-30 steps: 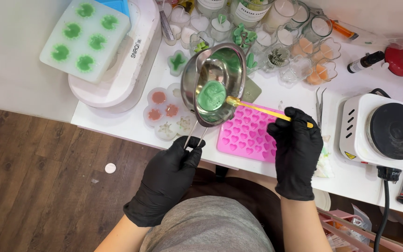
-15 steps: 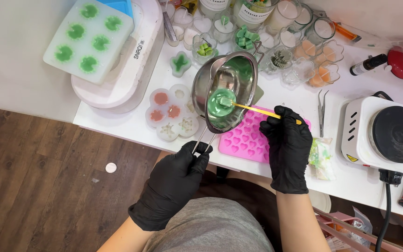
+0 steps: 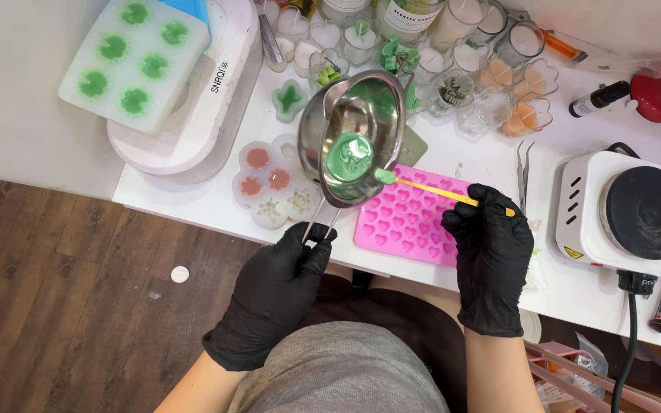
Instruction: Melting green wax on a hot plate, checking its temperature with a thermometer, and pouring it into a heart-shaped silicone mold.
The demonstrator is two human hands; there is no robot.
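- The left hand [image 3: 281, 287], in a black glove, closes around the wire handle of a small steel pot [image 3: 353, 138], holding it raised and tipped over the table edge.
- The pot sits up and away from that grip, its mouth facing the camera, with a pool of green wax [image 3: 348, 155] lying in its bottom.
- The right hand [image 3: 491, 256], also gloved in black, pinches a thin yellow stick [image 3: 437, 191] with the fingers curled shut on it; the stick runs leftward from the grip to the pot's lower rim, its tip coated in green.
- The handle's far end is hidden inside the left fist, and the stick's rear end barely shows past the right knuckles.
- Whether wax is running out of the pot is hard to tell.
- A pink heart mould [image 3: 407, 222] lies on the table just below the stick, between the two hands.
- A clear flower-shaped mould [image 3: 269, 183] with reddish fills sits left of the pot, partly covered by it.
- A white hot plate [image 3: 621, 214] stands right of the right hand; tweezers [image 3: 524, 172] lie between them.
- A white mould with green discs [image 3: 135, 65] rests far up-left.
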